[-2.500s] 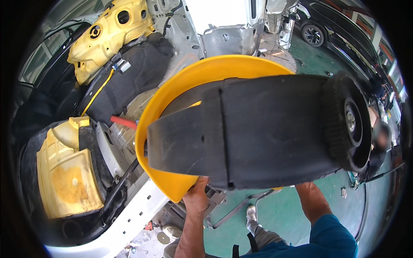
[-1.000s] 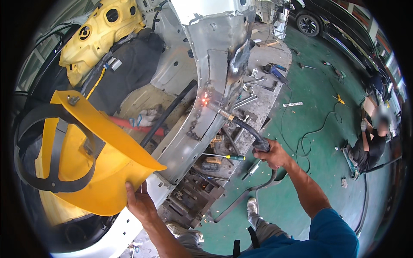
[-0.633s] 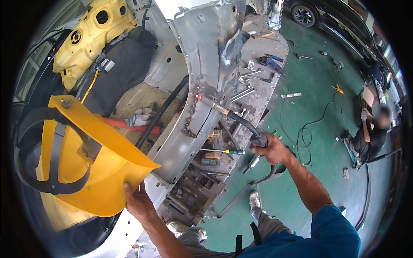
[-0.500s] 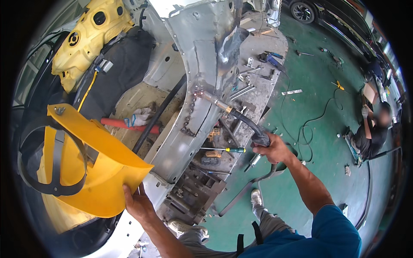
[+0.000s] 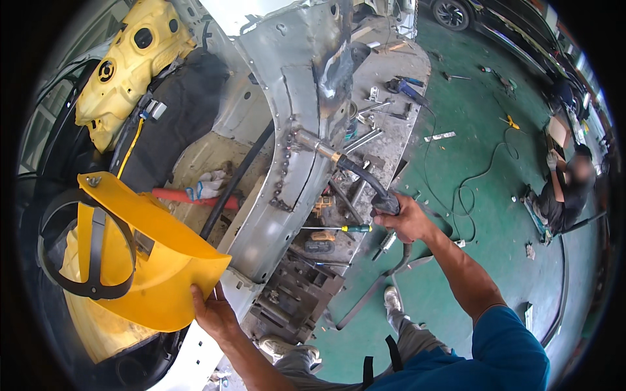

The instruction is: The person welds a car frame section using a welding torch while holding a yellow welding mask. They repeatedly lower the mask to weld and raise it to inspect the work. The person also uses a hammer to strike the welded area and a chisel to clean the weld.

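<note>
R hand (image 5: pixel 405 218), fingers wrapped round the black-handled metal welding torch (image 5: pixel 362 174), aims it far-left at the bare grey metal car panel (image 5: pixel 301 173); L hand (image 5: pixel 216 314) pinches the curved yellow plastic welding mask (image 5: pixel 163 287), near left — an arc w/ mask unworn could hurt unshielded eyes.

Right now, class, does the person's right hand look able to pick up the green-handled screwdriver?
Probably not: the right hand is closed around the welding torch, so its grip is taken, though nothing visible covers the screwdriver.
</note>
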The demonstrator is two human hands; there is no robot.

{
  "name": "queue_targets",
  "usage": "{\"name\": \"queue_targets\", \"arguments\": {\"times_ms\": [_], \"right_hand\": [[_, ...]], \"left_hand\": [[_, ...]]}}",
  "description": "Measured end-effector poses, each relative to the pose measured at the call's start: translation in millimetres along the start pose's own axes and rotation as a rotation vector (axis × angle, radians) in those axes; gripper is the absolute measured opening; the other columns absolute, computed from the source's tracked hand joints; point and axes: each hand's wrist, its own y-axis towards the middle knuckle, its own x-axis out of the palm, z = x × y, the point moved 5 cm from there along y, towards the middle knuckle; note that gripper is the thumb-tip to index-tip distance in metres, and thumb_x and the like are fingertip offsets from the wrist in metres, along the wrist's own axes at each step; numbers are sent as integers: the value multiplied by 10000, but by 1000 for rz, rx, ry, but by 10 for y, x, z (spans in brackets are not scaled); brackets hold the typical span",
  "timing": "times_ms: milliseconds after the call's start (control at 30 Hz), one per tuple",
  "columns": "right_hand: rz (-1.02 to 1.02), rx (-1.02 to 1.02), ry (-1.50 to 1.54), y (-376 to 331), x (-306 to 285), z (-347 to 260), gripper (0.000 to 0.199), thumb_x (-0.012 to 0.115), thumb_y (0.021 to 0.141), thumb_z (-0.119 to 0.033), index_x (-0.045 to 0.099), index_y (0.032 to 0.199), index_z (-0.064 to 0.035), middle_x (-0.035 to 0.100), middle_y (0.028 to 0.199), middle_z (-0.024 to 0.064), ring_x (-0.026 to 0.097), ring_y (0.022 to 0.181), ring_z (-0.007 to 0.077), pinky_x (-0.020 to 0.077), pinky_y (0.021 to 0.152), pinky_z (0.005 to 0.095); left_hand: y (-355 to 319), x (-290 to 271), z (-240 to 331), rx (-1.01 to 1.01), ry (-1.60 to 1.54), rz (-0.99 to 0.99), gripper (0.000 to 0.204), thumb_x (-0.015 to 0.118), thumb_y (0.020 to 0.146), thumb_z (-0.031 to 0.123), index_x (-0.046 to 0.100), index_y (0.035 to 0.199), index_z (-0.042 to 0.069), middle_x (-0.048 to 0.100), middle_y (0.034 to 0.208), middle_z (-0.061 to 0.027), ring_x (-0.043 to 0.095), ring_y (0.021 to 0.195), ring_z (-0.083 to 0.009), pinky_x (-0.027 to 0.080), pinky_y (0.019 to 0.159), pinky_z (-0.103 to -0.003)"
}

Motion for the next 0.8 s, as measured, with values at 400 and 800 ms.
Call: {"name": "queue_targets", "arguments": {"times_ms": [400, 800], "right_hand": [[-23, -26, 14, 109, -14, -93, 256, 811, 851, -88, 622, 1014, -28, 637, 855, 12, 596, 698, 110, 495, 622, 291], [-17, -3, -46, 92, -63, -74, 288, 833, 843, -149, 626, 1006, -34, 629, 792, 13, 577, 663, 98, 484, 590, 288]], "left_hand": [[-138, 239, -111, 1, 52, -3, 353, 667, 984, 173, 599, 1307, 48, 697, 1233, -123, 707, 1103, -252, 613, 930, -425], [-547, 853, -433, 2, 300, -111, 357, 665, 964, 69, 582, 1305, 2, 674, 1193, -128, 715, 1006, -247, 652, 771, -369]]}}
